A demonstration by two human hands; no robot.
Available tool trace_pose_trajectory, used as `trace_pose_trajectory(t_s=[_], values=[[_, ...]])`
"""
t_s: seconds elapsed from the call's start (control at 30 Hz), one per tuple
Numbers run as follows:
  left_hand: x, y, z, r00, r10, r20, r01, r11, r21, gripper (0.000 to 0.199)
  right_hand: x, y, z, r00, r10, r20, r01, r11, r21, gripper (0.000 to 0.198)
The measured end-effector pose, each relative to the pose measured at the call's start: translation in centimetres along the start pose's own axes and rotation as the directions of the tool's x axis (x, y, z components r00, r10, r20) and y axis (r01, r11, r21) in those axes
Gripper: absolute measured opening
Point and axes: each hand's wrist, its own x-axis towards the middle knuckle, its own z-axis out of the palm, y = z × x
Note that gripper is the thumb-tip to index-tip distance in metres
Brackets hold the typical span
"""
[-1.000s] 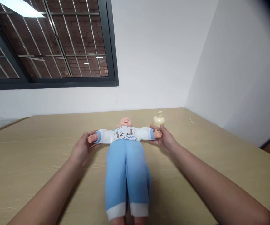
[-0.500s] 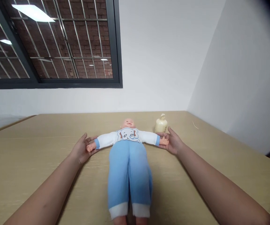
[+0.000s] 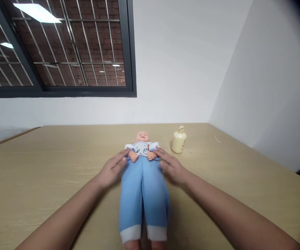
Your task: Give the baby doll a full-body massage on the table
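A baby doll [image 3: 143, 194] lies on its back, feet toward me, in light blue trousers with white cuffs and a white top with an elephant face. Its arms are folded in, both small hands resting over its belly. My left hand [image 3: 112, 170] lies along the outer side of the doll's arm on the left, fingers stretched out and touching the sleeve. On the other side, my right hand [image 3: 172, 168] has its fingers extended against the opposite sleeve. Neither hand is wrapped round anything.
A cream pump bottle [image 3: 179, 141] stands on the wooden table [image 3: 61, 166], right of the doll's head. A tiny pale bit [image 3: 190, 151] lies beside it, and a thin strand [image 3: 217, 139] farther right. White walls and a barred window [image 3: 82, 45] rise behind.
Both my hands have moved inward from the doll's outstretched hands to its sides. The doll's arms have gone from spread wide to folded over its belly.
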Motion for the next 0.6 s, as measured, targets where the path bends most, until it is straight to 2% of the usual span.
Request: trace_pose_trajectory(t_s=[0.07, 0.13, 0.27, 0.37, 0.47, 0.53, 0.6], values=[[0.0, -0.1, 0.6, 0.996, 0.08, 0.034, -0.085, 0.969, 0.232, 0.06, 0.1, -0.3, 0.7, 1.0, -0.02, 0.01, 0.021, 0.982, -0.19, 0.057], [0.1, -0.1, 0.9, 0.99, 0.118, 0.075, -0.137, 0.92, 0.367, 0.061, 0.2, -0.4, 1.2, 0.999, -0.042, 0.007, 0.042, 0.953, -0.3, 0.058], [0.0, -0.2, 0.9, 0.989, 0.144, 0.032, -0.145, 0.912, 0.384, 0.058, 0.1, -0.4, 1.3, 0.993, -0.086, -0.079, 0.057, 0.946, -0.319, 0.059], [-0.2, -0.6, 1.0, 0.992, 0.107, -0.065, -0.086, 0.962, 0.26, 0.058, 0.1, 0.4, 0.7, 0.97, -0.014, -0.241, -0.039, 0.976, -0.213, 0.058], [-0.1, -1.1, 0.8, 0.979, -0.012, -0.204, 0.016, 1.0, 0.02, 0.057, 0.4, 2.1, -0.2, 0.904, 0.133, -0.406, -0.133, 0.991, 0.028, 0.057], [0.2, -1.6, 0.0, 0.947, -0.121, -0.298, 0.056, 0.975, -0.217, 0.06, 0.7, 3.4, -0.9, 0.85, 0.263, -0.456, -0.163, 0.955, 0.248, 0.053], [0.5, -2.0, -1.5, 0.911, -0.262, -0.32, 0.081, 0.871, -0.484, 0.064, 1.0, 4.5, -1.5, 0.799, 0.411, -0.44, -0.174, 0.857, 0.485, 0.046]])
